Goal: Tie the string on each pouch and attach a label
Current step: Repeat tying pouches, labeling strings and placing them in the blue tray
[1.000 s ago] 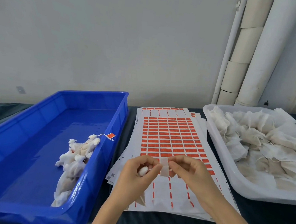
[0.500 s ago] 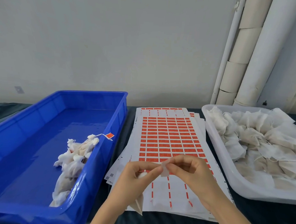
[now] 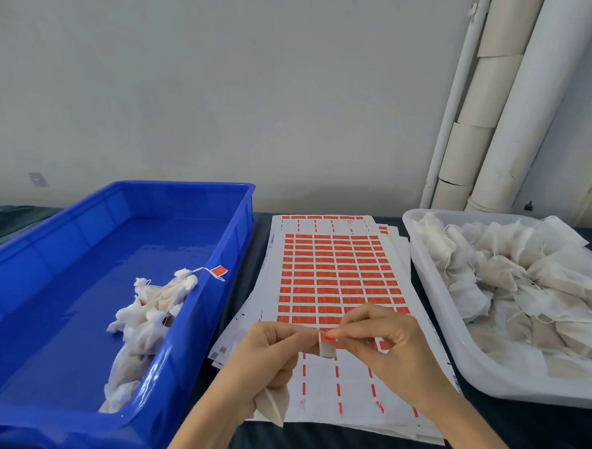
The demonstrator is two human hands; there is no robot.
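Your left hand sits at lower centre of the frame with its fingers curled round a pouch. The pouch's beige lower corner hangs out below the palm. The thumb and forefinger of this hand meet at the label.

Your right hand is just right of the left hand. Its thumb and forefinger pinch the same label from the right side and its other fingers are curled loosely. The label shows a red strip on top and a white flap below. The string at the fingertips is too thin to make out.

Both hands hover over the label sheets, a fanned stack at centre frame. The upper rows are full of red labels and the lower rows are mostly peeled.

The blue crate fills the lower left of the frame. Finished pouches lie heaped against its right wall, and one red tag on a string rests near the rim.

The white tray at right holds a pile of loose pouches. All items rest on a dark table cover.
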